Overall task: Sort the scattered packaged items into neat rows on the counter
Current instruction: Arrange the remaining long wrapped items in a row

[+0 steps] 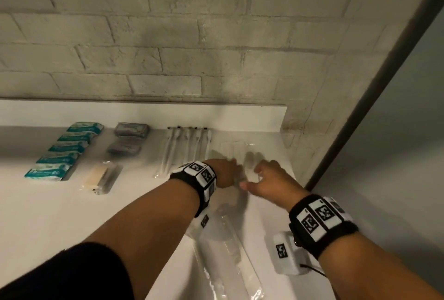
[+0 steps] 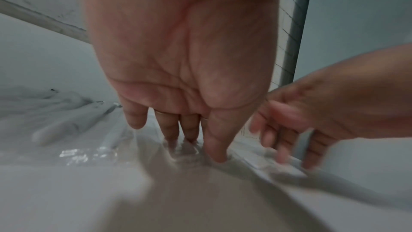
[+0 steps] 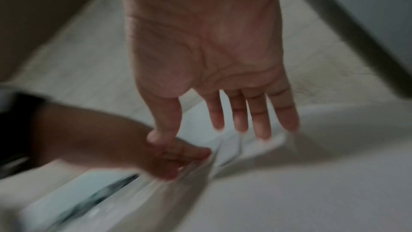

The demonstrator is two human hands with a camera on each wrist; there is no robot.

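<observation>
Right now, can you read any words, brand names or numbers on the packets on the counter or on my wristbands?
None can be read.
Teal packets: white print, too blurred.
Grey packets: faint marks, too blurred.
Clear sleeves: no print shows.
Wristbands on the left hand and right hand: square black-and-white code tags only.

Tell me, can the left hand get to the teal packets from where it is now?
Probably yes. The left hand is open on clear wrappers, holding nothing, and bare counter lies between it and the teal packets; it would need to swing left.

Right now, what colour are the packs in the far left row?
Teal and white packs, clearest in the head view.
</observation>
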